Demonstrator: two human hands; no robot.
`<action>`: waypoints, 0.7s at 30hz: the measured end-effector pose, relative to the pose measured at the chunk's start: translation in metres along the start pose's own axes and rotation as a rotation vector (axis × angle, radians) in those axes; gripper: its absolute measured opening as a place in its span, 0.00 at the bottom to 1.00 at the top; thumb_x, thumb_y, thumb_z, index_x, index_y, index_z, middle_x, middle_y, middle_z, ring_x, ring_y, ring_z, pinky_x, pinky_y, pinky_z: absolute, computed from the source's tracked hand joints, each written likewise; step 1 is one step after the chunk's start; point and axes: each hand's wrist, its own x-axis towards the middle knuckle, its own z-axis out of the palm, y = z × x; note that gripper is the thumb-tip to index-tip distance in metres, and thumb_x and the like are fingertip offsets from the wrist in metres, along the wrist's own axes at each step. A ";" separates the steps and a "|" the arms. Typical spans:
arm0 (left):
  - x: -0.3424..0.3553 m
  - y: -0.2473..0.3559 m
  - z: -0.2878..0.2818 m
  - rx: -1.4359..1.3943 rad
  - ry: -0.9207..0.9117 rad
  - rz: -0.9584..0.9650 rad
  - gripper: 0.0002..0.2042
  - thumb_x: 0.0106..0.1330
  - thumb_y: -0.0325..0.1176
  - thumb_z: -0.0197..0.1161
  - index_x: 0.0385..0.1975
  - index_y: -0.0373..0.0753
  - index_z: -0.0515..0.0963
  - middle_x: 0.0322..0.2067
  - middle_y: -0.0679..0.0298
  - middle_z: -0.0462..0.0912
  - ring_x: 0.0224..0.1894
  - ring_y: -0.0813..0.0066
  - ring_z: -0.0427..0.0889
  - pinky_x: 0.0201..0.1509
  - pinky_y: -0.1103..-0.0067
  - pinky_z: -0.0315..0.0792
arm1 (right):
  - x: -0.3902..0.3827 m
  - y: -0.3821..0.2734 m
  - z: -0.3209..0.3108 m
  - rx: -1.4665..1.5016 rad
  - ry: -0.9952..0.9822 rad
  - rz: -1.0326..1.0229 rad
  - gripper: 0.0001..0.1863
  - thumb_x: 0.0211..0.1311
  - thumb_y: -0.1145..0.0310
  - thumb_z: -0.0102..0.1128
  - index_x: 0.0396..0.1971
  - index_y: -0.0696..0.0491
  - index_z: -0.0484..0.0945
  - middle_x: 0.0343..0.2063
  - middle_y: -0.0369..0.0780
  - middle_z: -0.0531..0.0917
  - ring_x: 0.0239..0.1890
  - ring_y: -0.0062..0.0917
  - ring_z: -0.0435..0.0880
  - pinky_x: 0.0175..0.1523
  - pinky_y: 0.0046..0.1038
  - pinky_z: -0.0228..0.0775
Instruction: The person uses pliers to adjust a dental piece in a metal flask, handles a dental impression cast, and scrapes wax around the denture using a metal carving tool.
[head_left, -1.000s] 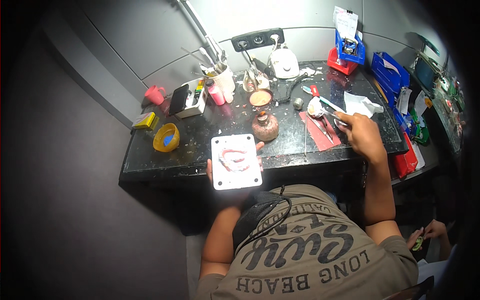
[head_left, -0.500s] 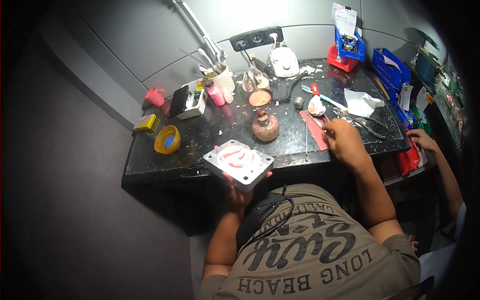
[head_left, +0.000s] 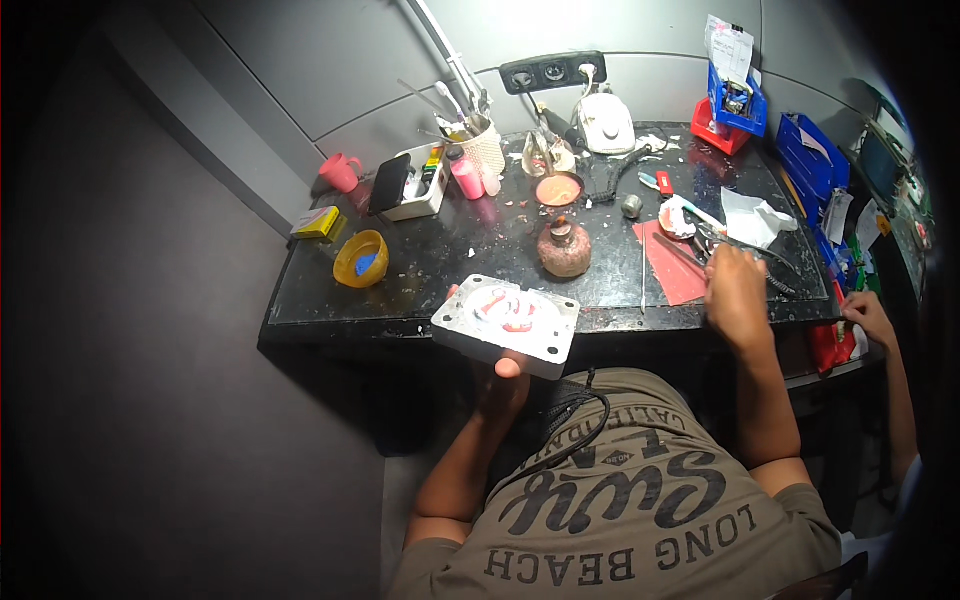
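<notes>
My left hand [head_left: 508,372] grips a metal denture flask half [head_left: 505,325] from below, thumb on its near side. White plaster with pink-red arch shapes fills the flask, which is held in front of the bench's near edge. Over the bench's right part, my right hand [head_left: 738,295] is closed with its fingertips down; what they hold is hidden. Beside them a knife-like tool [head_left: 680,251] lies across a pink wax sheet [head_left: 675,275]. A thin metal rod [head_left: 644,270] lies left of it. A white and pink dental model [head_left: 676,218] sits behind the sheet.
Mid-bench stands a round burner bottle [head_left: 564,250], with a pan of pink wax [head_left: 558,189] behind. A yellow bowl [head_left: 361,259] is at the left. A dark cord [head_left: 780,285] and white tissue [head_left: 757,218] lie right. Another person's hand [head_left: 868,316] is by the bench's right end.
My right hand has moved right along the bench, away from the dental model. My left hand has turned the flask slightly, its thumb now on the near side. The whole view has shifted.
</notes>
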 end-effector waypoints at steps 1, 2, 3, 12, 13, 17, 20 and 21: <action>0.001 0.000 -0.001 0.002 -0.002 -0.004 0.59 0.62 0.71 0.61 0.77 0.38 0.35 0.67 0.56 0.60 0.67 0.66 0.65 0.73 0.63 0.60 | 0.000 0.004 -0.009 0.051 0.006 -0.014 0.11 0.52 0.82 0.61 0.37 0.59 0.78 0.34 0.48 0.83 0.43 0.44 0.79 0.51 0.45 0.65; 0.002 0.001 0.000 -0.004 -0.011 -0.012 0.58 0.62 0.71 0.61 0.77 0.39 0.34 0.67 0.57 0.59 0.67 0.65 0.64 0.73 0.62 0.60 | -0.001 0.009 -0.023 0.082 0.023 -0.048 0.12 0.52 0.84 0.59 0.38 0.58 0.77 0.35 0.47 0.81 0.44 0.45 0.78 0.51 0.44 0.65; 0.002 0.004 0.000 -0.003 -0.016 -0.021 0.58 0.62 0.70 0.62 0.78 0.40 0.33 0.68 0.57 0.58 0.68 0.64 0.64 0.73 0.62 0.61 | -0.001 0.011 -0.032 0.057 0.039 -0.033 0.11 0.53 0.85 0.57 0.37 0.58 0.77 0.35 0.47 0.81 0.44 0.44 0.78 0.51 0.44 0.65; 0.012 0.019 0.003 -0.004 -0.048 -0.036 0.59 0.61 0.65 0.66 0.79 0.51 0.29 0.75 0.60 0.51 0.74 0.60 0.60 0.73 0.54 0.63 | 0.007 0.004 -0.051 1.117 0.166 0.235 0.10 0.80 0.73 0.49 0.40 0.59 0.78 0.35 0.35 0.81 0.39 0.17 0.79 0.50 0.24 0.72; 0.016 0.022 0.005 0.037 -0.059 0.006 0.59 0.61 0.63 0.68 0.79 0.49 0.31 0.74 0.61 0.52 0.74 0.61 0.60 0.74 0.56 0.62 | 0.006 -0.006 -0.047 1.395 0.096 0.161 0.09 0.80 0.73 0.49 0.42 0.60 0.78 0.35 0.37 0.82 0.38 0.18 0.80 0.49 0.25 0.73; 0.031 0.049 0.030 0.120 0.035 0.029 0.62 0.59 0.71 0.65 0.77 0.35 0.35 0.66 0.54 0.61 0.67 0.63 0.63 0.73 0.63 0.58 | -0.002 -0.064 -0.053 1.665 -0.031 0.079 0.09 0.77 0.72 0.56 0.44 0.64 0.77 0.32 0.42 0.84 0.34 0.23 0.85 0.46 0.27 0.80; 0.023 0.049 0.026 0.010 0.100 0.006 0.58 0.63 0.61 0.69 0.78 0.38 0.35 0.67 0.52 0.60 0.68 0.60 0.64 0.74 0.59 0.58 | -0.014 -0.096 -0.066 1.753 -0.008 -0.103 0.06 0.71 0.78 0.60 0.43 0.64 0.78 0.34 0.44 0.86 0.38 0.26 0.88 0.47 0.28 0.82; 0.026 0.058 0.034 0.012 0.091 -0.002 0.58 0.63 0.61 0.69 0.78 0.38 0.35 0.67 0.52 0.60 0.68 0.60 0.64 0.74 0.59 0.58 | -0.020 -0.104 -0.069 1.701 -0.017 -0.103 0.06 0.70 0.79 0.61 0.43 0.64 0.79 0.34 0.44 0.86 0.38 0.26 0.89 0.47 0.28 0.82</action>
